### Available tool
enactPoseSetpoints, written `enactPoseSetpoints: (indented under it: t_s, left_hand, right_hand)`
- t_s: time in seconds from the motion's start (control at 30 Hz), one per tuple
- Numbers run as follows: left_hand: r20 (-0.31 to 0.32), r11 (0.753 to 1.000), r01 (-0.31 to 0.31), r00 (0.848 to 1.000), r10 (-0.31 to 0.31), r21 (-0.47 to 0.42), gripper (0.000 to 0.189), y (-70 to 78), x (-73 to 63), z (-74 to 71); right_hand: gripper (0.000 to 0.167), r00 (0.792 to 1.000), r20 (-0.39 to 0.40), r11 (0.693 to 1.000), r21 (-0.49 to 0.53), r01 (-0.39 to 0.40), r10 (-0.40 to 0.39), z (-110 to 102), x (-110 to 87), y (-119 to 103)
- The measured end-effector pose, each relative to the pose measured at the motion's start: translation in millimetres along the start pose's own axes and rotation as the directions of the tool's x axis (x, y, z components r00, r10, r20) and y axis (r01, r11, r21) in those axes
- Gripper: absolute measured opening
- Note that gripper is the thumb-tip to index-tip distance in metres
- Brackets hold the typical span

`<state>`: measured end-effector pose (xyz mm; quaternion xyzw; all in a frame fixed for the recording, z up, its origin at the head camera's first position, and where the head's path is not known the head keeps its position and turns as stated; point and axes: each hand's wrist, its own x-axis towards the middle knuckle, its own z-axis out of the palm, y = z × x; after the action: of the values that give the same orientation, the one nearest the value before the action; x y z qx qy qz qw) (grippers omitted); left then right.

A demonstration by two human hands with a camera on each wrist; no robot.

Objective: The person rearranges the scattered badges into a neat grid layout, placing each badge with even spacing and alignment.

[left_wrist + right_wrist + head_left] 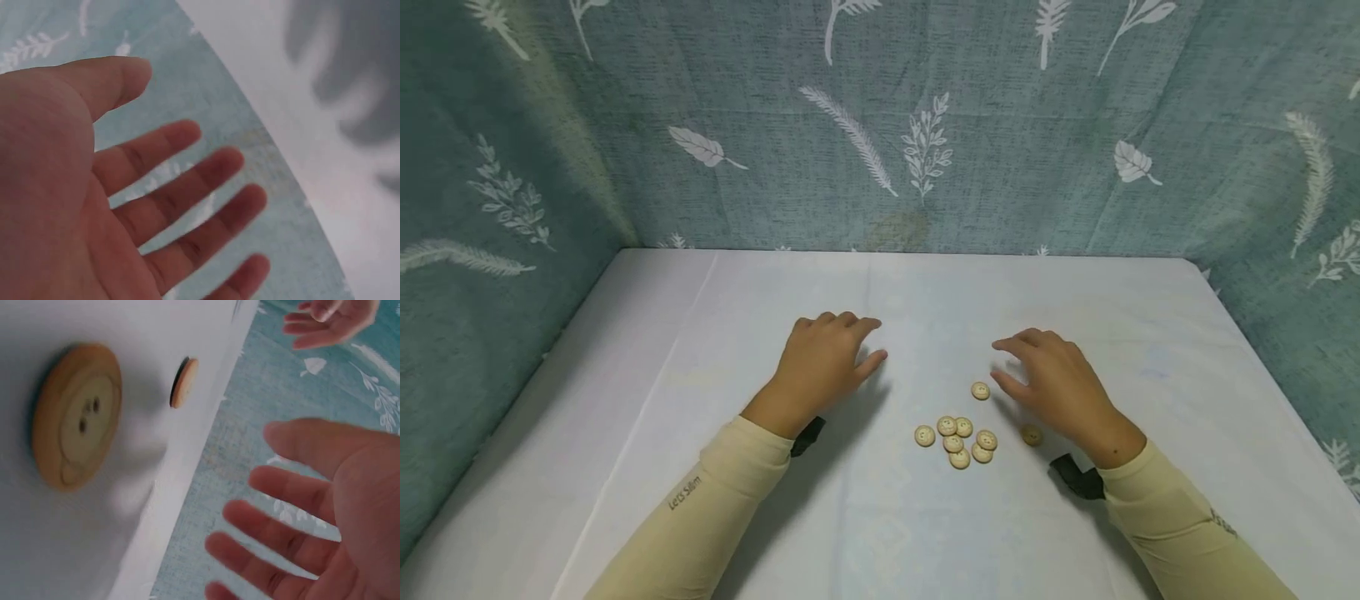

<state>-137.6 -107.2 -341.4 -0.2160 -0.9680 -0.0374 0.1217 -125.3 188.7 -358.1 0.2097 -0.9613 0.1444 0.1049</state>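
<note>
My left hand (827, 367) hovers above the table, left of the buttons, its fingers spread and holding nothing. In the left wrist view the palm (56, 187) is bare and the fingers are apart. Over on the right, my right hand (1056, 383) is also raised with relaxed fingers and an empty grasp. Nearest to it are a single round wooden button (981, 391) by the thumb and another button (1032, 435) below the hand. Several more wooden buttons (953, 444) lie in a loose cluster between the hands, some overlapping. The right wrist view shows one button (81, 419) close up, with holes in its middle.
A white cloth-covered table (700, 350) spreads under both hands. Teal fabric (775, 167) with white leaf prints hangs behind it and at the sides. Dark straps (1078, 477) show at the wrists, beside the beige sleeves (730, 492).
</note>
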Motion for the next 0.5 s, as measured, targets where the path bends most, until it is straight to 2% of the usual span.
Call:
enactPoseSetpoints:
  t_s: [0.07, 0.13, 0.27, 0.37, 0.5]
  left_hand:
    - [-0.042, 0.997, -0.074, 0.996, 0.074, 0.001, 0.037, 7.4, -3.1, -2.0]
    - [-0.057, 0.989, -0.147, 0.988, 0.146, -0.016, 0.032, 14.8, -7.5, -3.1]
    - [-0.014, 0.952, -0.279, 0.96, 0.279, -0.125, 0.026, 25.6, -22.3, -4.3]
    - [0.053, 0.925, -0.324, 0.939, 0.34, -0.199, 0.025, 28.9, -37.4, -3.6]
    - [0.105, 0.92, -0.331, 0.928, 0.357, -0.209, 0.025, 28.8, -56.8, -0.7]
  right_hand:
    - [0.029, 1.0, -0.009, 1.0, 0.022, 0.023, -0.023, 1.9, 0.0, -2.5]
    - [0.025, 0.999, -0.015, 0.999, 0.034, 0.033, -0.033, 3.6, -0.1, -4.5]
    - [0.023, 0.999, -0.014, 0.998, 0.047, 0.031, -0.03, 6.5, 0.2, -7.2]
    - [0.022, 1.0, 0.007, 0.998, 0.053, 0.024, -0.024, 8.1, -0.3, -8.8]
    - [0.021, 0.999, 0.044, 0.998, 0.061, 0.023, -0.026, 8.5, -1.3, -12.7]
